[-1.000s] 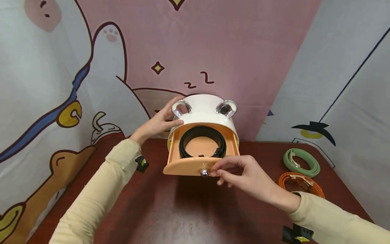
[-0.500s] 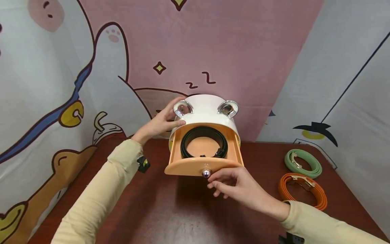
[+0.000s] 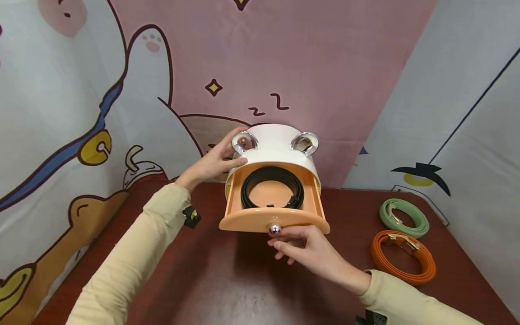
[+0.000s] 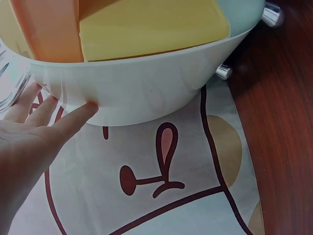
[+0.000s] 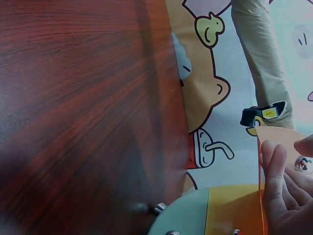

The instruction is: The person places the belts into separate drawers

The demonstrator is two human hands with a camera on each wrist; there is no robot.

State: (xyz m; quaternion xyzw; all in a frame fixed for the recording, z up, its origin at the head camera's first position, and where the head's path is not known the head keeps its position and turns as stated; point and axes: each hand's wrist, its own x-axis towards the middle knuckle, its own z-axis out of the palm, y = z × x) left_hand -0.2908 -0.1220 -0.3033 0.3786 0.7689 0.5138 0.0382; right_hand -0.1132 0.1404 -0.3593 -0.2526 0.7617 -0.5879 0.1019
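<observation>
An orange drawer [image 3: 243, 221] is pulled out of a small white rounded cabinet [image 3: 272, 140] with chrome ear-like loops. Inside the drawer lies a coiled black belt [image 3: 247, 192]. My left hand [image 3: 213, 162] rests on the cabinet's left side, thumb near the front edge; in the left wrist view its straight fingers touch the white shell [image 4: 151, 93]. My right hand [image 3: 313, 253] is just below and right of the chrome knob [image 3: 274, 229], fingers loosely bent at the drawer front. The right wrist view shows its thumb close to the knob, without a plain pinch.
A coiled green belt [image 3: 383, 214] and a coiled orange belt [image 3: 428, 266] lie on the right of the dark red wooden table [image 3: 183, 280]. A cartoon-printed cloth [image 3: 325, 67] hangs behind. Yellow and green drawer fronts [image 5: 186, 208] show in the right wrist view.
My right hand has shifted left and slightly down, from the right side of the knob to beneath it. The left hand and the drawer stay about where they were.
</observation>
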